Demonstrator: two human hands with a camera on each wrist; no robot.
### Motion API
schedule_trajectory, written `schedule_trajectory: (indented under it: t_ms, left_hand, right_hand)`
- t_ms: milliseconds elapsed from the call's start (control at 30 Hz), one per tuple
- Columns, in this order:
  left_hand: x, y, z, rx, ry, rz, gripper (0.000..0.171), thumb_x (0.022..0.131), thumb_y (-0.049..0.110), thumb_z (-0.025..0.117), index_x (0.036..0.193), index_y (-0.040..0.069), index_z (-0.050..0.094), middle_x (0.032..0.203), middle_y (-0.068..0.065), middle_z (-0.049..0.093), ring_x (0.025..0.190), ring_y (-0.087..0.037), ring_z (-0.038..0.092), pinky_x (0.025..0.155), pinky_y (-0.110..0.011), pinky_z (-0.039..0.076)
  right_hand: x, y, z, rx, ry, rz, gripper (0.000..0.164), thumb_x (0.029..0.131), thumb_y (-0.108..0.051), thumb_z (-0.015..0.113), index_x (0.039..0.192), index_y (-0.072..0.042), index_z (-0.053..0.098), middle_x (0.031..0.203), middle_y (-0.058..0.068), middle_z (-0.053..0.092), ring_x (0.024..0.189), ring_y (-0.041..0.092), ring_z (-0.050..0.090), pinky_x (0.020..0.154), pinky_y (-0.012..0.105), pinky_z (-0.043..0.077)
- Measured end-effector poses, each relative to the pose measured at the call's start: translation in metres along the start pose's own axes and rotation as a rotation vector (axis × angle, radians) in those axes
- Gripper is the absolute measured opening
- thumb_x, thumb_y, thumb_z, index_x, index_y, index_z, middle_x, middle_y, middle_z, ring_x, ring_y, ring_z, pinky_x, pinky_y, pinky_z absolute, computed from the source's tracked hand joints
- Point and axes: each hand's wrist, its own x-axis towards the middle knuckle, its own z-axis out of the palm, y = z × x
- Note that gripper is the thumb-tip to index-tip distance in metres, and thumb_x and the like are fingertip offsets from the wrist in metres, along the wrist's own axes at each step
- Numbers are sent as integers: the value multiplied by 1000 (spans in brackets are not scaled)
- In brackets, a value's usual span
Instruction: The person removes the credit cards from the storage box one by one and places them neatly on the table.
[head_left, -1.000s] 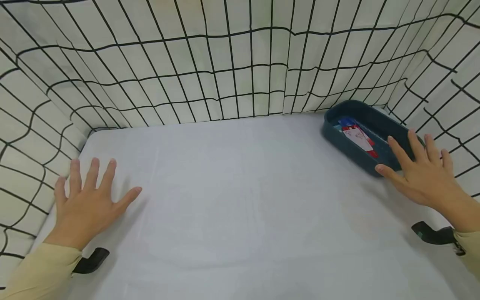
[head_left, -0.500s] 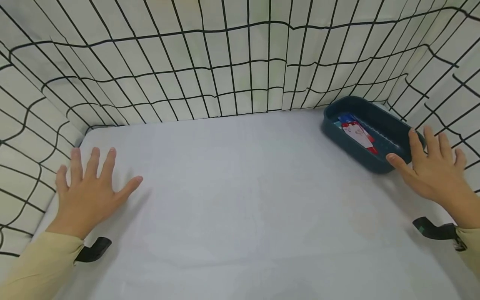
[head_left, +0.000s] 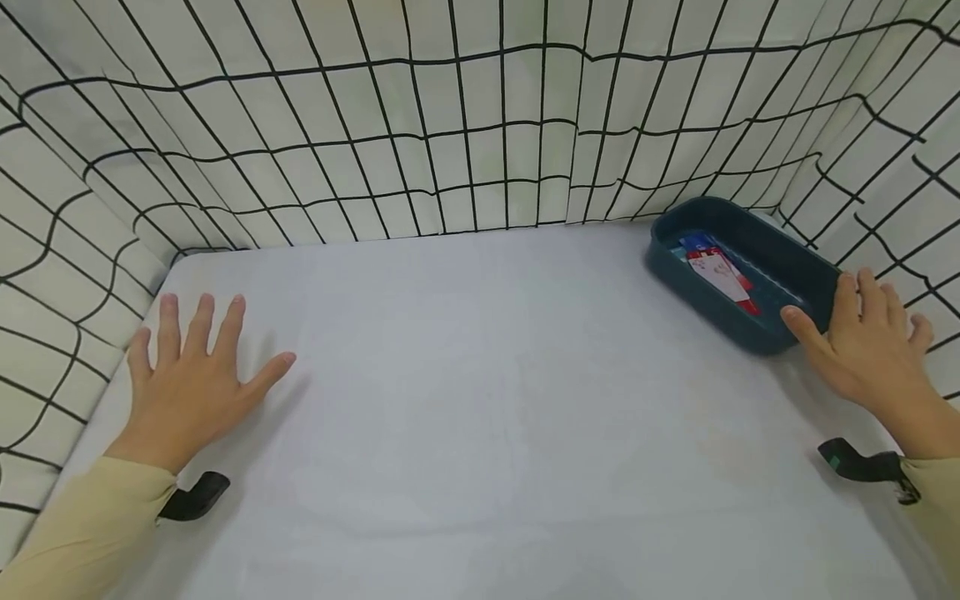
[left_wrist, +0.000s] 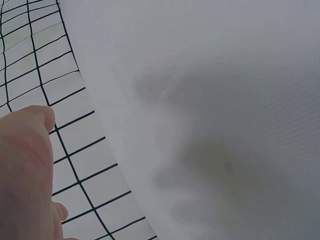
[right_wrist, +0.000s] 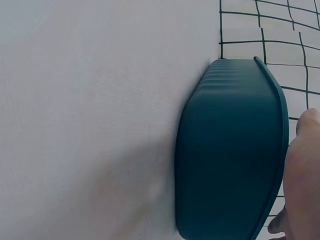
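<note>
A dark teal plastic basket [head_left: 720, 302] stands on the white-covered table at the far right. In it lie a red and white packet [head_left: 720, 275] and a blue one [head_left: 697, 241]. My right hand [head_left: 873, 354] is at the basket's near right end, thumb and fingertips right at the rim and spread apart. The right wrist view shows the basket's outer side wall [right_wrist: 227, 145], with part of that hand beside the rim. My left hand [head_left: 191, 379] hovers over the table's left side, fingers spread, holding nothing. Only its thumb side shows in the left wrist view.
Black wire grid panels [head_left: 465, 133] line the back and both sides of the white table [head_left: 487, 400]. The basket sits close to the back right corner. A black wrist mount [head_left: 195, 497] sticks out from each sleeve.
My right hand has shifted slightly right, and its fingers have come from over the basket to its near right end. My left hand has moved slightly up and right, still spread.
</note>
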Motion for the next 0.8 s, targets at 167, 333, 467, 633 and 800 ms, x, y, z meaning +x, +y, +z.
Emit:
schedule_trajectory:
  t_ms: [167, 333, 467, 633, 800]
  left_hand:
    - [1, 1, 3, -3, 13, 12, 100, 97, 76, 41, 167, 12, 8, 170, -32, 5, 157, -50, -22, 118, -80, -6]
    - [3, 4, 4, -5, 22, 20, 99, 97, 75, 41, 167, 11, 11, 170, -32, 8, 158, -51, -20, 118, -79, -5]
    - [5, 7, 4, 0, 23, 28, 98, 98, 74, 40, 166, 10, 12, 169, -33, 11, 158, -51, -18, 118, -79, -4]
    - [8, 12, 2, 1, 27, 42, 95, 100, 73, 37, 166, 10, 12, 169, -32, 12, 159, -50, -17, 118, -79, -3]
    - [11, 16, -2, 4, 27, 45, 94, 100, 72, 34, 167, 11, 10, 170, -32, 9, 159, -49, -18, 118, -78, -3]
  right_hand:
    - [4, -1, 2, -1, -29, -2, 115, 96, -83, 13, 159, 12, -4, 166, 38, -6, 153, 60, 2, 116, 81, 1]
    - [9, 0, 2, 1, -25, -6, 116, 96, -83, 14, 159, 13, -1, 167, 37, -3, 152, 61, 5, 115, 81, 4]
    - [14, 0, 0, -4, -12, -18, 114, 97, -82, 15, 158, 15, 5, 167, 37, 1, 149, 62, 10, 114, 79, 7]
    - [21, 0, -6, -8, 3, 7, 118, 95, -84, 9, 157, 17, 6, 167, 38, -6, 151, 64, 7, 117, 79, 7]
    - [26, 0, -11, 4, 13, 31, 121, 93, -85, 6, 155, 19, 7, 167, 39, -6, 151, 65, 5, 118, 78, 7]
